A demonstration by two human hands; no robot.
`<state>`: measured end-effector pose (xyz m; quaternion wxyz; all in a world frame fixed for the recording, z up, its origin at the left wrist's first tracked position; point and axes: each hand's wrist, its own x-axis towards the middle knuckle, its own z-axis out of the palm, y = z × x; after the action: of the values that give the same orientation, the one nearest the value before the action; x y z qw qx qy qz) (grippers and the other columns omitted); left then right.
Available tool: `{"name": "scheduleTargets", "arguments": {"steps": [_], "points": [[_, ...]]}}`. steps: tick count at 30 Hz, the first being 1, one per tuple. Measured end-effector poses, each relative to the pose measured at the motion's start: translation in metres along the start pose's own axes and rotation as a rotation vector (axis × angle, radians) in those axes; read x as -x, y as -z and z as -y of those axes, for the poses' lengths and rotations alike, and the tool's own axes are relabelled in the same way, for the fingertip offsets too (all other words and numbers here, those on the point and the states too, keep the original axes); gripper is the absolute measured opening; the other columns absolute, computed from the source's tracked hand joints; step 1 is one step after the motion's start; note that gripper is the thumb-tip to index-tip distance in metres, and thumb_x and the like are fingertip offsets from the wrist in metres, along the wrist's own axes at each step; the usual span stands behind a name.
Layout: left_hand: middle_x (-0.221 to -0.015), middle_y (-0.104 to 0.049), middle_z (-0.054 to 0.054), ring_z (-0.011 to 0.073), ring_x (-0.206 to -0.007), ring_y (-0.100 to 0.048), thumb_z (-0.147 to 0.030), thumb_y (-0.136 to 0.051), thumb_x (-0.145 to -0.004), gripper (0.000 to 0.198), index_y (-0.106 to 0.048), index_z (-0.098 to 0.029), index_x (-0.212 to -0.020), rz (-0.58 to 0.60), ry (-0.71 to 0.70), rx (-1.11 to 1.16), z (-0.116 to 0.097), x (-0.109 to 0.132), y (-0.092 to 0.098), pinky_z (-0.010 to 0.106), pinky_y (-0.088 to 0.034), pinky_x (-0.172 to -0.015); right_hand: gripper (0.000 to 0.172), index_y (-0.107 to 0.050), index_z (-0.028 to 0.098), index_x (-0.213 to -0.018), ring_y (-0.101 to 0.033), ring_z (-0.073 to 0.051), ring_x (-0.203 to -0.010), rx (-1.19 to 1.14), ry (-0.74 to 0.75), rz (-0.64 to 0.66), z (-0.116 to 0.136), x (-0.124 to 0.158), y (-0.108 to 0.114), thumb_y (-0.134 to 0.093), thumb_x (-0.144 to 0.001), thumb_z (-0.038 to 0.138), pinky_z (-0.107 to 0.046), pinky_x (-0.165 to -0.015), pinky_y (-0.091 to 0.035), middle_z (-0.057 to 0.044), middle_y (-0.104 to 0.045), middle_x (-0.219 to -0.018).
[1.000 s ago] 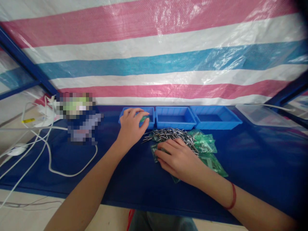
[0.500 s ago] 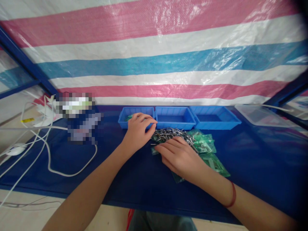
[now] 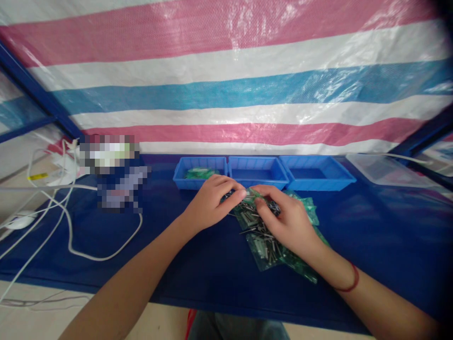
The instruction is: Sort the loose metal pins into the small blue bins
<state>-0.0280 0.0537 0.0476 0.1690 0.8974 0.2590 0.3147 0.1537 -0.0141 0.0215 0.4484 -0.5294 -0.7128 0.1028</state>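
Left hand [image 3: 211, 204] and right hand [image 3: 287, 221] both pinch the green packet [image 3: 248, 218] at its far edge, fingers half-curled. Its long axis runs toward the tabletop's [image 3: 198, 267] near edge, under the right hand.

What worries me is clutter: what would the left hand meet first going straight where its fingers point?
Probably the green packets of metal pins, right by the left hand; the right hand lies just beyond.
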Motion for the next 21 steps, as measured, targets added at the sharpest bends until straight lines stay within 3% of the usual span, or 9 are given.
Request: {"name": "scheduleTargets", "arguments": {"steps": [5, 21], "points": [[-0.094, -0.068, 0.006, 0.0183, -0.090, -0.060, -0.034, -0.050, -0.092, 0.023, -0.063, -0.017, -0.098, 0.064, -0.002, 0.006, -0.0020, 0.0020, -0.0041, 0.030, -0.044, -0.085, 0.019, -0.061, 0.021, -0.102, -0.066, -0.018, -0.091, -0.010, 0.015, 0.001, 0.0016, 0.0007, 0.0000, -0.048, -0.089, 0.021, -0.030, -0.082, -0.050, -0.004, -0.070, -0.099], [-0.090, -0.069, 0.004, 0.0171, -0.086, -0.062, -0.031, -0.051, -0.091, 0.018, -0.065, -0.020, -0.095, 0.058, 0.056, 0.027, -0.0016, 0.0029, -0.0055, 0.028, -0.045, -0.081, 0.022, -0.062, 0.022, -0.106, -0.065, -0.021, -0.097, -0.033, 0.034, 0.012, 0.0033, 0.0015, 0.0020, -0.047, -0.090, 0.024, -0.033, -0.085, -0.051, -0.006, -0.069, -0.105]]}}
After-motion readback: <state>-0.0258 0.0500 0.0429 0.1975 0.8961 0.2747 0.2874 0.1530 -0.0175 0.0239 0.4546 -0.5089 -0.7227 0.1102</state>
